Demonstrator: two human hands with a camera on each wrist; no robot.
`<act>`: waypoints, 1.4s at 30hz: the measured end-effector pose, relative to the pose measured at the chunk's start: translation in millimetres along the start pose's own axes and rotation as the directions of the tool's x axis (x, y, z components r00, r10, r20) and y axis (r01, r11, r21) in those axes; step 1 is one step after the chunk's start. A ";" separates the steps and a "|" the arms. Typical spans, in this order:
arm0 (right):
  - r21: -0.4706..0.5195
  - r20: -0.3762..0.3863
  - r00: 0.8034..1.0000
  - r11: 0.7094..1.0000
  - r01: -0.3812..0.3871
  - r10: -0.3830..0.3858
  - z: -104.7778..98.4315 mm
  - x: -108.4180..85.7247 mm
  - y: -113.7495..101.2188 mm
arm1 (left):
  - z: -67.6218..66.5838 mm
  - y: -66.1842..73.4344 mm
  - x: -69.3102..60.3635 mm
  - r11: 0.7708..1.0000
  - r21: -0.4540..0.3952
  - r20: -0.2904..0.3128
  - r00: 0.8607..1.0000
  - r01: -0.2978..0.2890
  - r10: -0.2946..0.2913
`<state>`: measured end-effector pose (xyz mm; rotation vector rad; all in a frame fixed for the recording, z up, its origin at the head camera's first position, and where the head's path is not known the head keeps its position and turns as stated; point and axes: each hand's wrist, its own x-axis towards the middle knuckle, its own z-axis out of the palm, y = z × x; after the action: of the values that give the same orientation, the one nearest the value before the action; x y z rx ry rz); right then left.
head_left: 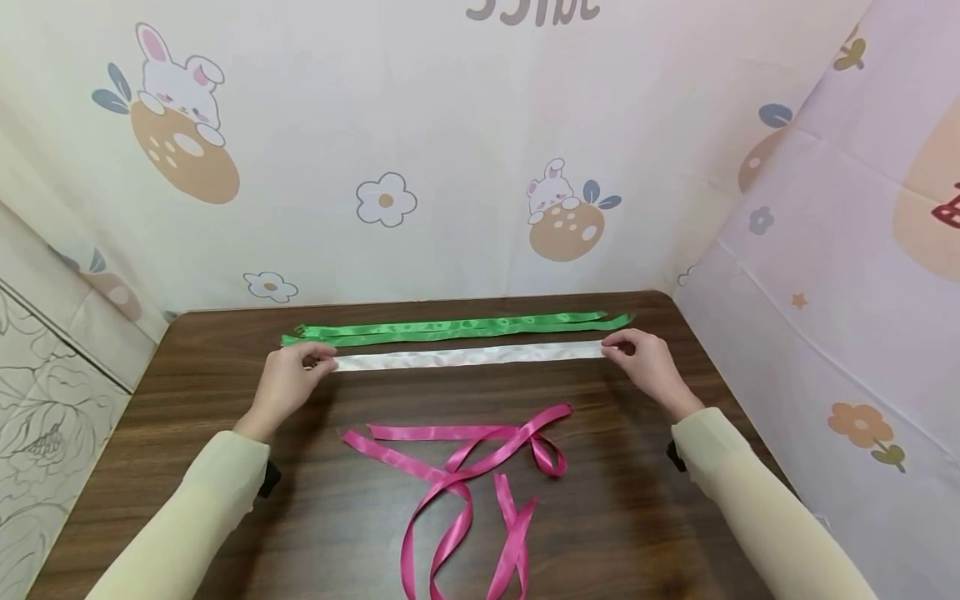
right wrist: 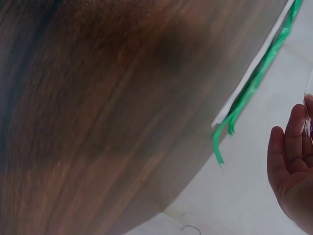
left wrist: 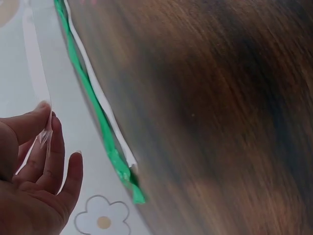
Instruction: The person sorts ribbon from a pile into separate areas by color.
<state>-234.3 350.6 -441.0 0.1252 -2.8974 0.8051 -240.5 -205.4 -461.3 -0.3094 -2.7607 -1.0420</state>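
A white ribbon (head_left: pixel 465 357) is stretched between the two hands. My left hand (head_left: pixel 288 379) pinches its frayed left end between thumb and fingers. At the other end, my right hand (head_left: pixel 648 367) pinches the ribbon, which is partly cut off at the edge of the right wrist view. Both wrist views show a second white ribbon (left wrist: pixel 98 93) lying on the table alongside the green ribbons (head_left: pixel 450 329). The held ribbon is raised above these. In the head view I cannot tell the second white ribbon apart from the held one.
Pink ribbons (head_left: pixel 487 467) lie loosely looped and crossed on the dark wooden table (head_left: pixel 615 500), nearer to me. A patterned cloth (head_left: pixel 465 117) with rabbits and flowers hangs behind the table, and more cloth hangs along both sides.
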 end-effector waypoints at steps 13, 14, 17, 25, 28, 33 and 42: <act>0.011 0.064 0.994 0.996 -0.086 0.085 28.2 10.1 10.5 | 18.6 -14.2 7.5 0.996 0.031 0.028 0.996 0.078 -0.079; 0.011 0.067 0.994 0.996 -0.091 0.090 30.1 10.4 11.1 | 19.7 -14.6 7.9 0.996 0.031 0.031 0.996 0.080 -0.081; 0.001 0.068 0.993 0.995 -0.099 0.099 34.7 11.2 11.6 | 22.8 -15.4 8.6 0.996 0.043 0.032 0.996 0.082 -0.084; -0.049 0.071 0.989 0.990 -0.130 0.133 42.1 14.4 11.6 | 29.5 -15.3 10.4 0.995 0.068 0.015 0.998 0.067 -0.068; -0.073 0.062 0.989 0.989 -0.132 0.137 44.2 15.4 11.5 | 31.1 -16.1 11.2 0.995 0.074 0.015 0.997 0.074 -0.075; -0.104 0.049 0.990 0.986 -0.129 0.135 47.1 18.2 11.2 | 32.4 -17.7 11.1 0.993 0.078 0.010 0.996 0.087 -0.088; -0.135 0.043 0.986 0.979 -0.154 0.161 49.9 25.4 12.8 | 33.6 -21.2 12.7 0.990 0.096 -0.035 0.994 0.103 -0.100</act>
<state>-266.1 334.5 -486.1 -0.0995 -3.0307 0.6393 -261.1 -196.9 -496.5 -0.1401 -2.8145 -0.9213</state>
